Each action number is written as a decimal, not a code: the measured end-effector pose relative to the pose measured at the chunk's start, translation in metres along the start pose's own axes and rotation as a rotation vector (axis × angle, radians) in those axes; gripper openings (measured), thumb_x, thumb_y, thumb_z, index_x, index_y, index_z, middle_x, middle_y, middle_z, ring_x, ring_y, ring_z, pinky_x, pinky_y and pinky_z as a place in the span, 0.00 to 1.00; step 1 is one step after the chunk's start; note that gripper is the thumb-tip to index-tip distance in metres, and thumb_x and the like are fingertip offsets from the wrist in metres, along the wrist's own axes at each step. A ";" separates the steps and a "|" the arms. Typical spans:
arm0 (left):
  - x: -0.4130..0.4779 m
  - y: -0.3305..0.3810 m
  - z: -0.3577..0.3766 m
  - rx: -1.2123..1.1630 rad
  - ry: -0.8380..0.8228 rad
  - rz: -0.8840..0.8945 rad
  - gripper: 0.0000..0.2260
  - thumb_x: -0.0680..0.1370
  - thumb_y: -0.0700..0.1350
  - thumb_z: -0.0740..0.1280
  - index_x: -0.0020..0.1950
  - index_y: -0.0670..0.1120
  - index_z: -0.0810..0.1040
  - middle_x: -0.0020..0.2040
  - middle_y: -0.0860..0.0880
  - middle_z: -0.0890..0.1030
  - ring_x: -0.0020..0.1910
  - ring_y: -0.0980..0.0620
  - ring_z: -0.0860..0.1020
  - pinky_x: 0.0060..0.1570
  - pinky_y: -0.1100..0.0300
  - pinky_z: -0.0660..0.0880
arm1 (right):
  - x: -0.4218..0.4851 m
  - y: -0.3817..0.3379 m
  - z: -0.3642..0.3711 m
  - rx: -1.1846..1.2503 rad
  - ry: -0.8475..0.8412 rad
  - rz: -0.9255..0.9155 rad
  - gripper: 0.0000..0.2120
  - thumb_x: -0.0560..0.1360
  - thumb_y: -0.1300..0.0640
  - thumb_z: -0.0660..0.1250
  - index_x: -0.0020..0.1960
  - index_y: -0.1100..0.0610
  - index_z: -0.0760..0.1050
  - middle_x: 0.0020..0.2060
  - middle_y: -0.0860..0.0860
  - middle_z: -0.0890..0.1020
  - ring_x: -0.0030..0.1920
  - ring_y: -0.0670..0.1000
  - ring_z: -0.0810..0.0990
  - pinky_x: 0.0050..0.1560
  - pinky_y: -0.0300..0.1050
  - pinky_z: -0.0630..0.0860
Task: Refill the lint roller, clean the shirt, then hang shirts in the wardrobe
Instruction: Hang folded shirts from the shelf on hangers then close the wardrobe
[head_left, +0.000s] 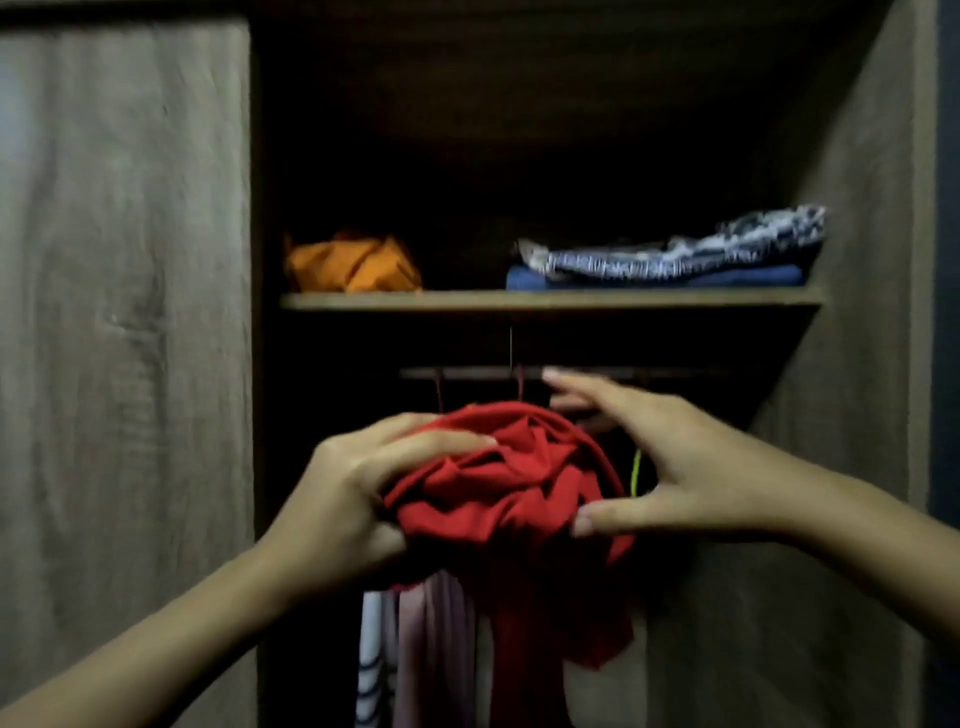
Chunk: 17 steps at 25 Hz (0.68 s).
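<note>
- The closed wardrobe door (124, 312) fills the left side, wood-grained and blurred.
- An orange garment (353, 265) lies crumpled at the left end of the shelf (519, 300), far inside the open compartment.
- The left hand (353, 493) grips the red shirt (509, 483) from its left. Its fingers (441, 441) curl over the top of the bunched fabric, and the thumb is tucked under the lower left edge.
- The red shirt is held near, in front of the open compartment and just below the hanging rail (467, 373). It is gathered into a ball between the 2 hands, with a tail drooping from its right part.
- Striped and pinkish hanging clothes (415, 649) show below the shirt.
- The right hand (675, 467) is spread wide at the shirt's right. Its thumb tip touches the lower right edge, and 1 straight finger reaches up to the rail. The other fingers pass behind the fabric, where I cannot tell whether they touch it.
- A folded patterned stack (675, 254) sits at the right end of the shelf.
</note>
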<state>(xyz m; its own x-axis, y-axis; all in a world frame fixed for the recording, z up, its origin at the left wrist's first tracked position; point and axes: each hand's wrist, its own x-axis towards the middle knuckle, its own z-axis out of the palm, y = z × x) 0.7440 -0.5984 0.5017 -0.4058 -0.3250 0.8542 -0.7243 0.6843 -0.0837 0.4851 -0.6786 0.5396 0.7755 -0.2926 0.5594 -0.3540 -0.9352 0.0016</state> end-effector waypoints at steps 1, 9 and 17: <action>-0.019 0.001 0.019 -0.034 -0.046 -0.012 0.19 0.69 0.48 0.72 0.60 0.53 0.78 0.58 0.53 0.80 0.60 0.61 0.76 0.59 0.65 0.72 | -0.014 0.004 0.023 -0.025 -0.084 0.032 0.41 0.64 0.35 0.69 0.72 0.43 0.57 0.67 0.43 0.71 0.65 0.36 0.68 0.65 0.33 0.66; -0.145 0.001 0.126 0.175 -0.510 0.024 0.24 0.71 0.50 0.63 0.65 0.45 0.65 0.54 0.43 0.79 0.49 0.44 0.79 0.50 0.56 0.74 | -0.118 0.007 0.140 -0.038 -0.397 0.332 0.12 0.69 0.60 0.66 0.51 0.56 0.69 0.49 0.53 0.76 0.52 0.54 0.76 0.47 0.46 0.70; -0.185 -0.004 0.150 -0.175 -0.563 -0.243 0.12 0.71 0.46 0.66 0.47 0.51 0.64 0.48 0.50 0.66 0.45 0.56 0.68 0.47 0.67 0.67 | -0.154 -0.004 0.171 -0.110 -0.398 0.238 0.15 0.68 0.62 0.66 0.45 0.50 0.62 0.41 0.54 0.74 0.40 0.60 0.78 0.38 0.48 0.73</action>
<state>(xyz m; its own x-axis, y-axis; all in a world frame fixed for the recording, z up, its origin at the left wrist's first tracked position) 0.7383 -0.6390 0.2670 -0.5065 -0.7450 0.4341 -0.7501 0.6289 0.2043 0.4567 -0.6637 0.3115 0.7985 -0.5701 0.1934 -0.5828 -0.8125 0.0114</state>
